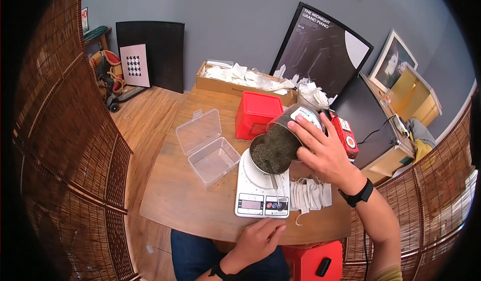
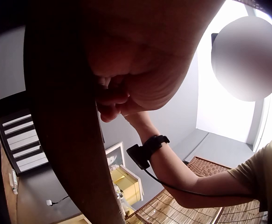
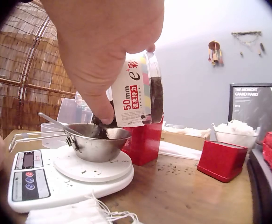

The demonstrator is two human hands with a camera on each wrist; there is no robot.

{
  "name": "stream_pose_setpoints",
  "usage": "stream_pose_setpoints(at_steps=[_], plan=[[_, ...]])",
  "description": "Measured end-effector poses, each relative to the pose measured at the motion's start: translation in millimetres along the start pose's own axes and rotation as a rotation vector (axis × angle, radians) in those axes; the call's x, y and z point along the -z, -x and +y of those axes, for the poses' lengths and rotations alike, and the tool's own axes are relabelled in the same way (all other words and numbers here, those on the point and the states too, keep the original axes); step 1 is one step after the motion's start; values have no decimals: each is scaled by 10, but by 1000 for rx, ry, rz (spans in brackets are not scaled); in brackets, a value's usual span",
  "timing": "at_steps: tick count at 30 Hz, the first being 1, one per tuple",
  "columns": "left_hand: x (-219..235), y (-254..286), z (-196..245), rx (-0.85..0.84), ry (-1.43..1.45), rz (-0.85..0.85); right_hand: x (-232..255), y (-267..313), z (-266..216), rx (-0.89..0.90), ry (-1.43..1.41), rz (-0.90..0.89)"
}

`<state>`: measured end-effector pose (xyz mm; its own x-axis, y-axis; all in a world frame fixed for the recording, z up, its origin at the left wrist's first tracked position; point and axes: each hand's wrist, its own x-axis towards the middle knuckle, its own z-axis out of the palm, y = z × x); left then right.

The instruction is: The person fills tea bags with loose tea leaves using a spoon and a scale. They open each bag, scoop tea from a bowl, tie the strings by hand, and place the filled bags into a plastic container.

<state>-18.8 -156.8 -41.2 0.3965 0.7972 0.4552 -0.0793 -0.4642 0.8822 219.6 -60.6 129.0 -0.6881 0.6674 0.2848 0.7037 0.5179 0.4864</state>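
My right hand (image 1: pixel 325 153) grips a clear plastic jar (image 3: pixel 135 93) with a printed label, tipped so its mouth faces down-left. Dark dried leaves (image 1: pixel 281 141) pass from the jar into a metal bowl (image 3: pixel 95 148) with a wire handle. A thin-handled spoon (image 1: pixel 273 176) leans in the bowl. Under the bowl is a white kitchen scale (image 1: pixel 249 191) with a small display and coloured buttons. My left hand (image 1: pixel 258 242) holds nothing and rests at the table's front edge, fingers loosely bent, just below the scale.
An open clear plastic box (image 1: pixel 199 133) lies left of the scale. Behind stand a red tin (image 1: pixel 259 111) and a cardboard box (image 1: pixel 220 86) of white pouches. White drawstring bags (image 1: pixel 311 196) lie right of the scale. A red lid-like box (image 3: pixel 222 161) and scattered leaf bits sit nearby.
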Motion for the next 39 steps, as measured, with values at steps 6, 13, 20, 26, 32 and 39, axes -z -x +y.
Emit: stream_pose_setpoints(at_steps=[6, 13, 20, 26, 32, 39], plan=[[2, -3, 7, -3, 1, 2, 12, -16, 8, 9, 7, -3], [1, 2, 0, -1, -5, 0, 5, -16, 17, 17, 12, 13], [-1, 4, -7, 2, -1, -7, 14, -18, 30, 30, 26, 30], [-5, 9, -14, -3, -10, -3, 5, -33, 23, 46, 35, 45], [-2, 3, 0, -2, 1, 6, -5, -49, -16, 31, 41, 55], [-1, 3, -1, -2, 3, 9, -13, -30, -30, -7, 46, 51]])
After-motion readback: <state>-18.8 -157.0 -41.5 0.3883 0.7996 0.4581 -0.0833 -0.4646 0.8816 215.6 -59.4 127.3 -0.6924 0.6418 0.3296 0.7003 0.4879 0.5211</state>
